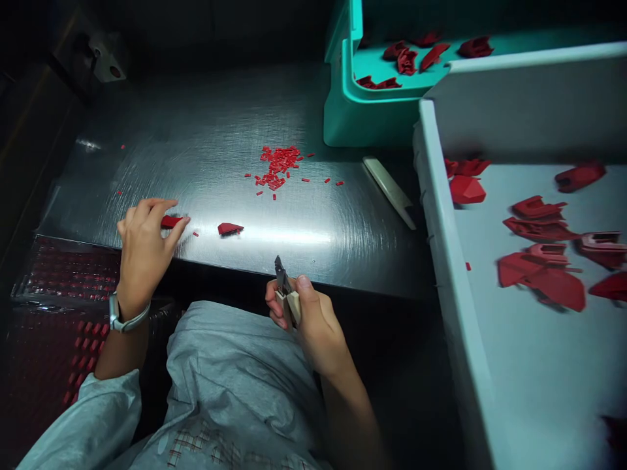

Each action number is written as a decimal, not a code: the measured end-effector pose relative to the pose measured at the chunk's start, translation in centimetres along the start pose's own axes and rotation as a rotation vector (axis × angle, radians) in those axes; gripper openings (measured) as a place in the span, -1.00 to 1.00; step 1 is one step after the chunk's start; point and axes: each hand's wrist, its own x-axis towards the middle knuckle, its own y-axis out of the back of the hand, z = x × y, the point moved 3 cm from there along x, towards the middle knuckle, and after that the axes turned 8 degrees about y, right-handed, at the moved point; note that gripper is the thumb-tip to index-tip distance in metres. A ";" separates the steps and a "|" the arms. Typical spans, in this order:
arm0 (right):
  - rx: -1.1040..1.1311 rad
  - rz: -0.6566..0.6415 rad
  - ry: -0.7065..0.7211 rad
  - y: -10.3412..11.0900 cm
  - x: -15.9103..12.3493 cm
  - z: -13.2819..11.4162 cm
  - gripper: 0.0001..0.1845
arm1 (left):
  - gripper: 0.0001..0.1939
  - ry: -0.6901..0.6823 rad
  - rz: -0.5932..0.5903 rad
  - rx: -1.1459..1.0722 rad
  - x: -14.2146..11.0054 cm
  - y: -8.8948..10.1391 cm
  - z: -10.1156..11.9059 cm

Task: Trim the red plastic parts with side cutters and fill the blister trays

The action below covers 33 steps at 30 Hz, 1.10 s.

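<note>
Right hand (308,320) closed on one pair of side cutters (287,290), jaws narrow. Left hand (144,251) curved over one red plastic piece (171,222), partly hidden; grip unclear. One further piece (230,228) lies just right of it on the steel desk (196,124). Beyond both hands, a heap of red chips (278,166), too many to count. Right of the right hand, a white tray (443,261) holds red pieces, cut off by the frame.

My side cutters (285,285) are dark metal with smooth beige grips, the bench (206,124) is brushed, shiny steel, the red plastic pieces (230,228) look glossy, and my sleeve (83,424) is matt cloth.
</note>
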 end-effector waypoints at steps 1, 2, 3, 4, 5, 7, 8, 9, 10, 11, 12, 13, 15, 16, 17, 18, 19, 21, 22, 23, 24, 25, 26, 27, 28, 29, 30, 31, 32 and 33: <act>0.006 0.003 -0.002 0.0 0.0 0.1 -0.28 | -0.70 -0.077 -0.040 -0.055 0.1 -0.2 0.9; 0.010 0.001 -0.001 0.0 0.0 0.1 -0.28 | -0.71 -0.168 -0.105 -0.111 0.2 -0.6 1.8; 0.010 -0.004 0.002 -0.1 0.0 0.2 -0.28 | -0.71 -0.256 -0.184 -0.158 0.4 -1.0 2.6; 0.007 -0.010 0.005 -0.2 0.1 0.2 -0.29 | -0.73 -0.328 -0.261 -0.191 0.6 -1.5 3.3; 0.002 -0.015 0.007 -0.4 0.1 0.3 -0.29 | -0.75 -0.371 -0.321 -0.212 0.8 -2.0 3.8; 0.001 -0.020 0.009 -0.8 0.3 0.4 -0.27 | -0.81 -0.384 -0.368 -0.239 1.3 -2.6 4.3; 0.009 -0.021 0.007 -1.1 0.3 0.4 -0.26 | -0.84 -0.373 -0.361 -0.262 1.4 -2.7 4.4; 0.022 -0.019 0.005 -1.3 0.4 0.5 -0.25 | -0.87 -0.364 -0.338 -0.301 1.2 -2.7 4.5; 0.040 -0.019 0.004 -1.6 0.5 0.6 -0.25 | -0.89 -0.355 -0.305 -0.352 0.9 -2.5 4.6; 0.059 -0.018 0.004 -1.8 0.5 0.7 -0.25 | -0.89 -0.347 -0.267 -0.416 0.4 -2.3 4.7; 0.077 -0.018 0.006 -2.0 0.5 0.8 -0.26 | -0.89 -0.335 -0.224 -0.490 -0.3 -2.1 4.8; 0.093 -0.019 0.009 -2.2 0.5 0.9 -0.27 | -0.88 -0.318 -0.180 -0.569 -1.1 -2.0 5.0; 0.120 -0.025 0.023 -2.5 0.3 1.0 -0.29 | -0.85 -0.261 -0.090 -0.726 -2.9 -1.9 5.4; 0.134 -0.029 0.030 -2.6 0.2 0.9 -0.30 | -0.85 -0.224 -0.047 -0.793 -3.7 -2.0 5.6; 0.146 -0.030 0.036 -2.7 0.1 0.9 -0.32 | -0.85 -0.189 -0.011 -0.849 -4.4 -2.1 5.9; 0.159 -0.032 0.039 -2.8 -0.1 0.8 -0.34 | -0.84 -0.160 0.018 -0.893 -4.9 -2.3 6.1; 0.168 -0.033 0.041 -2.8 -0.2 0.7 -0.35 | -0.84 -0.139 0.039 -0.924 -5.3 -2.6 6.4; 0.178 -0.036 0.053 -2.9 -0.5 0.4 -0.38 | -0.82 -0.119 0.071 -0.958 -5.8 -2.9 6.8; 0.177 -0.038 0.060 -2.9 -0.7 0.3 -0.39 | -0.81 -0.115 0.088 -0.966 -5.9 -3.0 6.9; 0.175 -0.041 0.068 -2.9 -0.8 0.2 -0.40 | -0.81 -0.113 0.105 -0.969 -6.0 -3.0 7.0; 0.171 -0.044 0.075 -3.0 -0.9 0.2 -0.40 | -0.80 -0.113 0.120 -0.970 -6.1 -3.0 7.0; 0.166 -0.043 0.083 -3.0 -1.0 0.2 -0.40 | -0.79 -0.116 0.131 -0.969 -6.2 -3.0 7.1; 0.161 -0.044 0.093 -3.1 -1.1 0.1 -0.39 | -0.78 -0.119 0.135 -0.970 -6.3 -2.9 7.1; 0.156 -0.045 0.102 -3.1 -1.2 0.1 -0.37 | -0.78 -0.119 0.131 -0.975 -6.4 -2.8 7.2; 0.153 -0.042 0.112 -3.1 -1.3 0.1 -0.36 | -0.77 -0.120 0.121 -0.984 -6.5 -2.8 7.3; 0.150 -0.041 0.121 -3.1 -1.4 0.0 -0.35 | -0.76 -0.120 0.113 -0.999 -6.7 -2.7 7.4; 0.147 -0.041 0.126 -3.2 -1.4 0.0 -0.34 | -0.75 -0.122 0.106 -1.019 -6.8 -2.6 7.4; 0.143 -0.040 0.127 -3.2 -1.5 -0.1 -0.34 | -0.74 -0.128 0.100 -1.043 -7.0 -2.6 7.5; 0.137 -0.038 0.128 -3.1 -1.5 -0.2 -0.35 | -0.74 -0.135 0.094 -1.070 -7.1 -2.6 7.6; 0.128 -0.033 0.129 -3.1 -1.6 -0.4 -0.36 | -0.75 -0.141 0.087 -1.099 -7.2 -2.5 7.7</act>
